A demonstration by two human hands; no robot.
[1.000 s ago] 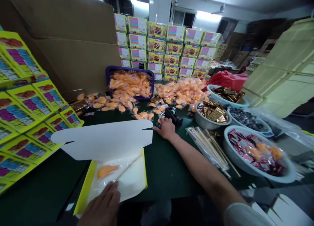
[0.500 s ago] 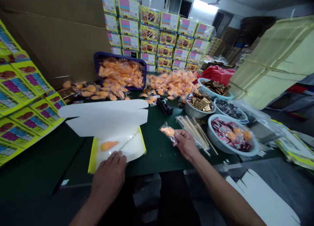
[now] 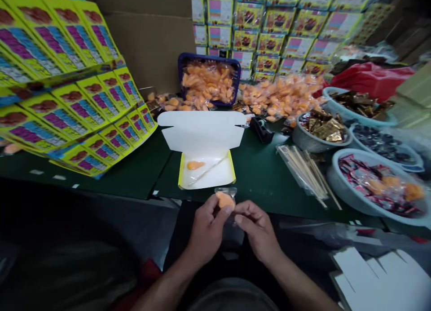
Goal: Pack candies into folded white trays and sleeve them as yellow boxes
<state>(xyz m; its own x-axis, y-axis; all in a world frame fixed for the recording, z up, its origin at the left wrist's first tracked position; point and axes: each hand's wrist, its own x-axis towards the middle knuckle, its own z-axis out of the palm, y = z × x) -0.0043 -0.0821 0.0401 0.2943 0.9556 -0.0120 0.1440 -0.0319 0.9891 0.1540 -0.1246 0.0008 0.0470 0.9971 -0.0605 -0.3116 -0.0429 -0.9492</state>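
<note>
In front of my body, my left hand is closed round an orange, rounded piece in a clear wrapper. My right hand pinches the wrapper's edge at the piece's right side. Just beyond the hands, at the table's front edge, stands an open white-lined box with yellow sides. Its white lid is folded back. Inside lie an orange teardrop-shaped piece and a thin stick set diagonally, which seems to be in clear film.
Wooden sticks lie right of the box, beside a black tape dispenser. Bowls of gold packets, dark pieces and red packets line the right. A purple basket and printed boxes stand behind and left.
My right hand has brought the wrapped orange piece from the right to my body. My left hand has left the box and now grips the piece. The view has turned right and down.
</note>
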